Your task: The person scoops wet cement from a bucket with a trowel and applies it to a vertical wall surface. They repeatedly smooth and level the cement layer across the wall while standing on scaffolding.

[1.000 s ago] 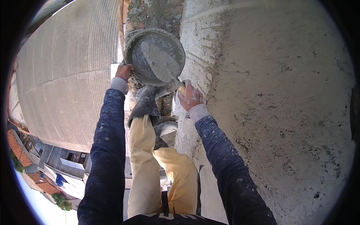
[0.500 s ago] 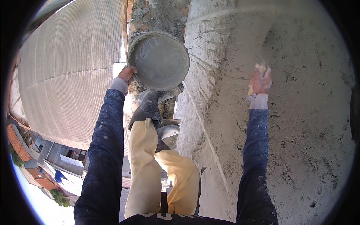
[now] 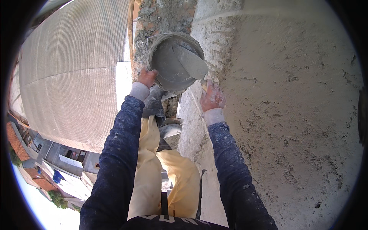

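Observation:
A round bucket (image 3: 163, 78) of wet grey mortar hangs in front of me, its rim crusted with cement. My left hand (image 3: 148, 77) grips the bucket at its lower left rim. With my right hand (image 3: 213, 96) I hold a trowel (image 3: 191, 62) by its handle, fingers closed. The trowel's blade reaches over the bucket's right rim and its tip lies in or just above the mortar. Mortar smears cover the fingers of my right hand. To the right rises a wall (image 3: 283, 111) coated in wet grey plaster, pitted in places.
My boots (image 3: 154, 101) stand on a narrow, mortar-spattered ledge (image 3: 165, 17) below the bucket. Left of it lies a large corrugated roof (image 3: 73, 76) at a lower level. Farther off at the lower left are houses with orange roofs (image 3: 44, 184) and a tree (image 3: 57, 199).
My right hand has come left from the plastered wall to the bucket, bringing the trowel blade over the mortar. The left hand and bucket have shifted slightly right.

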{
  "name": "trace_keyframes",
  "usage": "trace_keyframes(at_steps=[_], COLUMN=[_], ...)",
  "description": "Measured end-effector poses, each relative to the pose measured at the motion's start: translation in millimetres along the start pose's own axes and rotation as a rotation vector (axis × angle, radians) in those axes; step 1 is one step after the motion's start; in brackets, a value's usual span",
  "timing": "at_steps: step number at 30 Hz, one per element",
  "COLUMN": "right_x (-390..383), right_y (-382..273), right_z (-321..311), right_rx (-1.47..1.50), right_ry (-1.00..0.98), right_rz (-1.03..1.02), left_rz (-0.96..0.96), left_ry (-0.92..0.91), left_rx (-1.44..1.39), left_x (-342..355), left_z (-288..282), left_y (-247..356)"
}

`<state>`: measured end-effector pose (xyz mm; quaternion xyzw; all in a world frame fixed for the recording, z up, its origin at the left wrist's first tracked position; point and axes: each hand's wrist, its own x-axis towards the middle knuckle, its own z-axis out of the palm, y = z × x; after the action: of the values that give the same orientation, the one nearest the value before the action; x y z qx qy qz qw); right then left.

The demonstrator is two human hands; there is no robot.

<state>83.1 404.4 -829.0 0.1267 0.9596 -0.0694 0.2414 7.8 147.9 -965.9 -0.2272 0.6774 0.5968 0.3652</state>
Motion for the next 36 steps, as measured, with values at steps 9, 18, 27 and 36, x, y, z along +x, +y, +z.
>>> trace_keyframes(at_steps=[9, 18, 27, 36], right_x=[-31.2, 9.0, -106.5, 1.0], right_y=[-21.2, 111.4, 115.6, -24.7], right_z=[57.1, -168.4, -180.7, 34.5], right_rx=[0.475, 1.109, 0.555, 0.085], right_ry=[-0.153, 0.198, 0.361, -0.044], right_rz=[0.067, 0.369, 0.321, 0.069], left_rz=[-0.138, -0.203, -0.156, -0.071], left_ry=[0.114, 0.09, 0.108, 0.24], left_rx=[0.017, -0.071, -0.134, 0.218], left_x=[9.8, 46.1, 35.9, 15.8], left_z=[-15.4, -53.5, -26.4, 5.5], left_y=[-9.5, -40.7, -39.4, -36.2])
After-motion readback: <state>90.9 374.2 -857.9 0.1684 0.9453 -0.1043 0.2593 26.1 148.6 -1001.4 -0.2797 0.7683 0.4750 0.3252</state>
